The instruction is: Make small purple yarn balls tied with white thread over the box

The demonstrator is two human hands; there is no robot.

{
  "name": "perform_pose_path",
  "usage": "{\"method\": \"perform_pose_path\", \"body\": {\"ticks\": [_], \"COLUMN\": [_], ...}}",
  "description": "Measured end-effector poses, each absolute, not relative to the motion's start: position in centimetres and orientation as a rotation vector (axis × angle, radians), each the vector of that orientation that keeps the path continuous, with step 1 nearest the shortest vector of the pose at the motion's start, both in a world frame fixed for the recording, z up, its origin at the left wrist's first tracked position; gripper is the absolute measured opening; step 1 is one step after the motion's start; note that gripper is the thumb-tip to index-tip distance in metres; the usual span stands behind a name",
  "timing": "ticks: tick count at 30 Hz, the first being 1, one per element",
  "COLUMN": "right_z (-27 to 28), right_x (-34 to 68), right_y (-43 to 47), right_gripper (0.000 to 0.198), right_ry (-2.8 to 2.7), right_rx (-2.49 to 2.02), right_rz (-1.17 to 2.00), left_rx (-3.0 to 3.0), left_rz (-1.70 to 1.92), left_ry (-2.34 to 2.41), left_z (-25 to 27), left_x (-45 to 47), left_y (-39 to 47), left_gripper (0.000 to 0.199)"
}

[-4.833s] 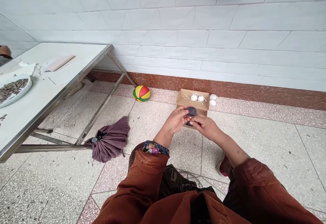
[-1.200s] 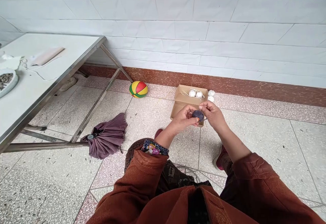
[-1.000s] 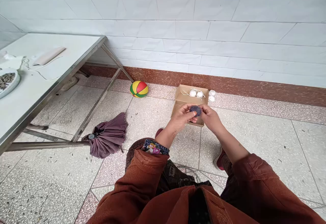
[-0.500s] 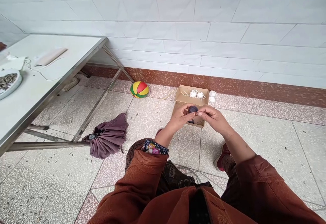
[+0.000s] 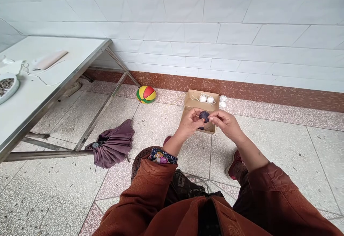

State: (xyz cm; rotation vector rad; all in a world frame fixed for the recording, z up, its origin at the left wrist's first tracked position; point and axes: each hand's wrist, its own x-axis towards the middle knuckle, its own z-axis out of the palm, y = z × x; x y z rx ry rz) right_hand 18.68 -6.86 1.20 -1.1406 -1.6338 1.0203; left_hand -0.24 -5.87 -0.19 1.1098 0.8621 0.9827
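My left hand [image 5: 189, 122] is closed around a small dark purple-grey ball of yarn [image 5: 204, 116], thumb in front and fingers behind. At the ball's right side, the thumb and fingertips of my right hand [image 5: 225, 122] pinch the yarn; the strand itself is too fine to make out. Both hands are above an open cardboard box [image 5: 188, 101], whose near part they partly cover. Something dark lies in the box beneath the ball, mostly hidden. White yarn balls [image 5: 202, 98] rest at the box's far side, with loose white ends trailing.
More white balls [image 5: 223, 101] sit on the floor right of the box. A coloured ball [image 5: 146, 94] lies by the leg of a metal-framed table [image 5: 80, 44]. A folded purple umbrella [image 5: 115, 144] is on the floor at left. The tiled wall [image 5: 242, 46] stands behind.
The yarn ball shows more clearly between my hands, its face turned slightly. My right fingertips have shifted a little on its right side. The view has moved slightly.
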Motion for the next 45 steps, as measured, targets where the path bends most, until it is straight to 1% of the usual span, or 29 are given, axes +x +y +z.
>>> {"method": "perform_pose_path", "body": {"ticks": [5, 8, 11, 16, 19, 21, 26, 32, 35, 37, 42, 45], "right_z": [1.6, 1.4, 1.0, -0.2, -1.0, -1.4, -1.6, 0.1, 1.2, 1.7, 1.5, 0.5], "right_x": [18.1, 18.0, 18.0, 17.7, 17.4, 17.2, 17.3, 17.7, 18.1, 18.5, 19.0, 18.9], "right_y": [-6.8, -6.4, -5.9, -5.8, -6.1, -6.3, -6.9, -7.5, -7.5, -7.2, -6.3, -5.9], "right_gripper": [0.021, 0.020, 0.019, 0.019, 0.017, 0.015, 0.013, 0.014, 0.012, 0.012, 0.016, 0.015], "right_ry": [-1.675, -1.608, -1.582, -1.591, -1.650, -1.723, -1.934, -2.111, -2.075, -2.013, -1.928, -1.843], "right_rx": [-1.127, -1.164, -1.208, -1.270, -1.284, -1.296, -1.301, -1.064, -0.980, -0.997, -1.049, -1.144], "right_rz": [0.932, 0.853, 0.762, 0.860, 0.909, 0.877, 0.751, 0.909, 0.969, 0.946, 0.724, 0.636], "left_rx": [1.241, 1.221, 1.097, 0.939, 0.917, 0.909, 0.989, 1.148, 1.175, 1.188, 1.178, 1.069], "left_rz": [0.958, 0.904, 0.878, 0.923, 0.961, 0.999, 1.085, 1.139, 1.091, 1.017, 0.813, 0.790], "left_ry": [0.966, 0.868, 0.756, 0.691, 0.679, 0.693, 0.860, 1.061, 1.080, 1.059, 0.920, 0.804], "left_z": [0.0, 0.5, 1.0, 1.2, 1.0, 0.8, 0.2, -0.9, -0.9, -0.6, 0.3, 0.4], "left_x": [0.1, -0.1, -0.4, -0.4, -0.4, -0.5, -0.8, -0.6, -0.4, -0.4, -0.5, -0.5], "left_y": [-6.0, -6.2, -6.3, -6.4, -6.4, -6.2, -5.6, -5.1, -5.1, -5.3, -5.9, -6.2], "left_gripper": [0.034, 0.032, 0.035, 0.043, 0.043, 0.042, 0.039, 0.036, 0.036, 0.037, 0.033, 0.034]}}
